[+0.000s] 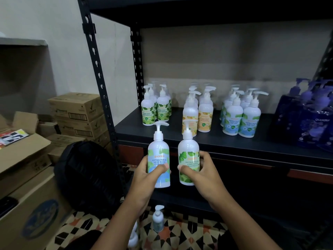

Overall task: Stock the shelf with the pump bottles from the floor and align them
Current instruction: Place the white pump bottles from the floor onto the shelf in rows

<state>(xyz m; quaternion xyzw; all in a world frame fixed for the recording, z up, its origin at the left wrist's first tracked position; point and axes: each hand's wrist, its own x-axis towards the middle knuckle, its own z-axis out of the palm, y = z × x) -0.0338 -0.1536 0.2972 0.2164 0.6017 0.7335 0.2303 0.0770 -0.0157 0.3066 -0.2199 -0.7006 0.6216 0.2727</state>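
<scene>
Black shelf behind: left fingers grip blue-labelled bottle, right fingers green-labelled bottle.

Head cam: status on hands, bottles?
Left hand grips white blue-label pump bottle; right hand grips white green-leaf-label pump bottle. Both upright, short of black metal shelf. Small pump bottle on floor.

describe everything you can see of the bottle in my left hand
The cool mint pump bottle looks like glossy white plastic, with a white pump whose spout points right and a blue-green label reading guardian antibacterial hand wash. It is upright, held in front of the shelf edge. The left hand grips its lower half, thumb across the label. It sits beside, not touching, the green-leaf bottle in the right hand.
</scene>
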